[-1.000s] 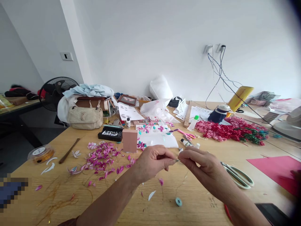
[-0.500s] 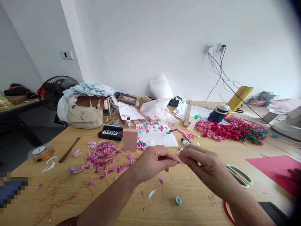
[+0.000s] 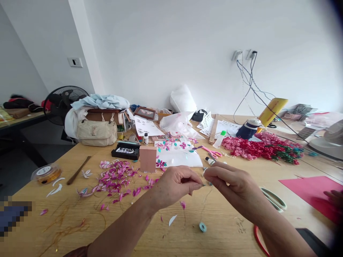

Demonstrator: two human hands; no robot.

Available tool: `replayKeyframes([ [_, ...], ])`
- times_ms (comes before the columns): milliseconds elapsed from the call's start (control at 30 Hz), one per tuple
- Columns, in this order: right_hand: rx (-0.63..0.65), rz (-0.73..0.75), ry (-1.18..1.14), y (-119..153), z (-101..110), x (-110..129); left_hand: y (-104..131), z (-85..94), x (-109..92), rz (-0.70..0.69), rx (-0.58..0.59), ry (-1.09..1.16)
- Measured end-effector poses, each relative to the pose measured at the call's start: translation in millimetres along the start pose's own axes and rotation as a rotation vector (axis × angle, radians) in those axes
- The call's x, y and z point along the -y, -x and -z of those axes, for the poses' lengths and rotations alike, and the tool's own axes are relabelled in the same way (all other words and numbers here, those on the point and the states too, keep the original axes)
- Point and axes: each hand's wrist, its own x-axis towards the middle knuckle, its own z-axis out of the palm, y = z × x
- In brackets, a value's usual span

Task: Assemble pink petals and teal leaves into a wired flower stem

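Observation:
My left hand (image 3: 177, 185) is closed in a pinch above the middle of the table, with a tiny dark teal tip poking out past the fingertips. Close beside it, my right hand (image 3: 232, 184) pinches too; whatever is between its fingers is hidden. A fine thread (image 3: 205, 203) runs from near the right fingertips down to a small teal spool (image 3: 203, 227) on the table. Under the hands lie a magenta petal (image 3: 183, 205) on a thin stem and a white leaf-shaped scrap (image 3: 172, 220).
Many magenta petals (image 3: 118, 178) lie left, near a pinkish block (image 3: 148, 159). White-handled scissors (image 3: 273, 200) rest by my right forearm. Pink scissors (image 3: 211, 151), a small glue-like bottle (image 3: 209, 161) and red flower bunches (image 3: 262, 148) are farther back. Another person's hand (image 3: 334, 196) touches red paper (image 3: 308, 192).
The fingertips of my hands have parted very slightly, and the thread down to the teal spool shows more clearly. The other person's hand has shifted a little on the red paper.

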Motion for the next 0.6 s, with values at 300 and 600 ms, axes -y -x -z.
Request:
replayKeyframes([
  [300,0.047,0.011,0.016,12,-5,12,-3,4.9,1,-0.055,-0.087,-0.078],
  [600,0.003,0.001,-0.006,-1,2,0,0,-1.5,1,-0.016,0.001,-0.063],
])
